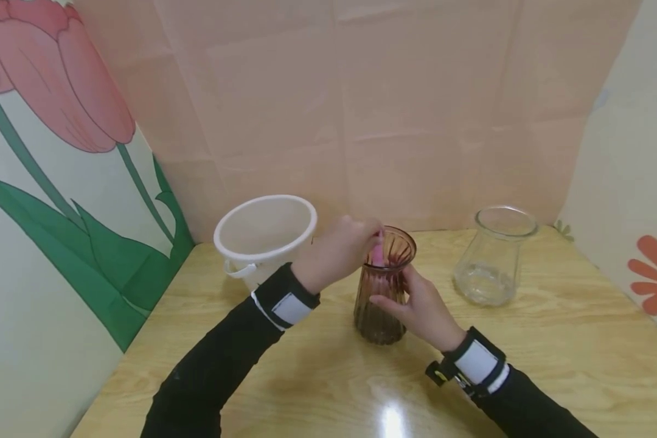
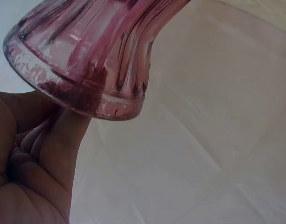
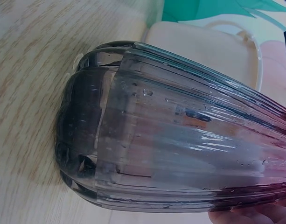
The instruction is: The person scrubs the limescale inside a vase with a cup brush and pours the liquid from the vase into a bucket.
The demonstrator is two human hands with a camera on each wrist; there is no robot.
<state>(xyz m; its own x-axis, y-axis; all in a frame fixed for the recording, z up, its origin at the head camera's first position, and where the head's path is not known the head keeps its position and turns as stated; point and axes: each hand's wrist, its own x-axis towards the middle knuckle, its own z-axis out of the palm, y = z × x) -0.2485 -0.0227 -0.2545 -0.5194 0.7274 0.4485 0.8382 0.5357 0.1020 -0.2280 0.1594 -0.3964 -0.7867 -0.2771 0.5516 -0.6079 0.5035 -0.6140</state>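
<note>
Ribbed, plum-tinted glass vase [image 1: 383,286] stands upright mid-worktop. Right hand [image 1: 424,307] wraps its waist and steadies it; left hand [image 1: 339,249], fingers curled, pinches a small pink object [image 1: 378,255] inside the mouth, what it is too small to tell. Judged step: working the vase interior, possibly wiping. Next move likely calls for a firm hold against tipping. White plastic bucket [image 1: 265,234] just behind-left; clear glass jar [image 1: 493,261] well apart, right. Pale wood-grain worktop [image 1: 553,365]; peach backdrop, tulip mural [image 1: 60,121] left.
</note>
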